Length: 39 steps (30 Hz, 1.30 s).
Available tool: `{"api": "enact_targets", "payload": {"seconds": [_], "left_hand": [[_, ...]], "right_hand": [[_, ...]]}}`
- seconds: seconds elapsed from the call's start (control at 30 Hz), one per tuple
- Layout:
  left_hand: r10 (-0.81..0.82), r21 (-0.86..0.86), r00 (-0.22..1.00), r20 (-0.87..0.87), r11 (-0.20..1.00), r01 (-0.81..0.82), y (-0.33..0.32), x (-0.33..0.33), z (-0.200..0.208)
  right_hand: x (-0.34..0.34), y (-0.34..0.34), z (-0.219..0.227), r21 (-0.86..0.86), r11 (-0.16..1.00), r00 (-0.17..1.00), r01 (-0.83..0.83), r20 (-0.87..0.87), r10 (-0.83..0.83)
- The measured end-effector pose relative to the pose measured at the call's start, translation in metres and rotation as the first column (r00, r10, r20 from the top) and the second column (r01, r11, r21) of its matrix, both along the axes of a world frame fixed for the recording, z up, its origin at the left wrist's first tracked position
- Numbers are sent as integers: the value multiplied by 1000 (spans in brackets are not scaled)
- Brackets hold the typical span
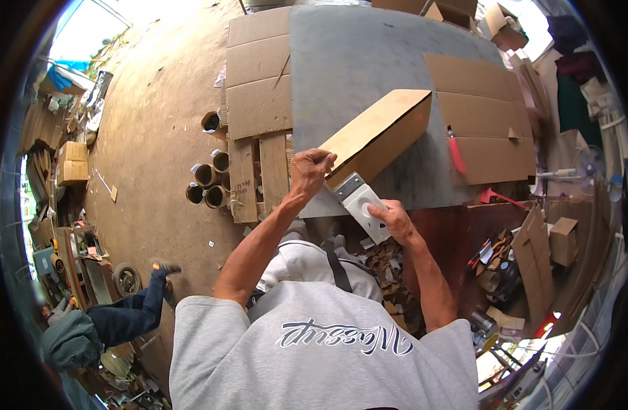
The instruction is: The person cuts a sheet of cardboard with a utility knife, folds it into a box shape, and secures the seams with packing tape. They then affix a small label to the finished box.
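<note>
Grey surface extends beyond the box, upper centre; left hand pinched at box's edge, right hand gripping white dispenser.

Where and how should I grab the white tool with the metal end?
Probably grip the near half of the flat white tool from the right, thumb on top: it slants that way, and its grey metal end points away, toward the brown cardboard box.

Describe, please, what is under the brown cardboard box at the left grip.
Grey tabletop shows on both sides of the brown cardboard box, so it probably continues beneath. What the box directly covers cannot be seen, nor can its inside.
</note>
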<state>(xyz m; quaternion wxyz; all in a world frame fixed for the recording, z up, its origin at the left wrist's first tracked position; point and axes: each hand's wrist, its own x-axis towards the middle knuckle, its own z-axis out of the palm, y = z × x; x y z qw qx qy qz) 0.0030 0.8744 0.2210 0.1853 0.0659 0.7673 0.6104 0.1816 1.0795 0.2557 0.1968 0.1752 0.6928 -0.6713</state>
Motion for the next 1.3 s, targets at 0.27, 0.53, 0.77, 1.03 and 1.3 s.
{"api": "enact_targets", "payload": {"seconds": [0.27, 0.53, 0.77, 1.03, 1.3], "left_hand": [[121, -5, 976, -182, 992, -124, -2, -42, -30], [69, -43, 995, -76, 996, -72, 1, -44, -71], [-94, -437, 801, -591, 872, -220, 5, -28, -92], [-345, -292, 803, -485, 930, 223, -35, 2, -58], [-302, -379, 733, -609, 923, 66, -2, 40, -57]], "right_hand": [[-18, 17, 0, 23, 997, 996, -74, 51, 73], [-37, 14, -12, 29, 998, 985, -63, 163, 57], [-38, 17, -29, 9, 998, 987, -68, 148, 66], [-42, 21, -36, -2, 996, 992, -92, 92, 92], [-35, 15, 3, -39, 999, 982, -14, 188, 21]]}}
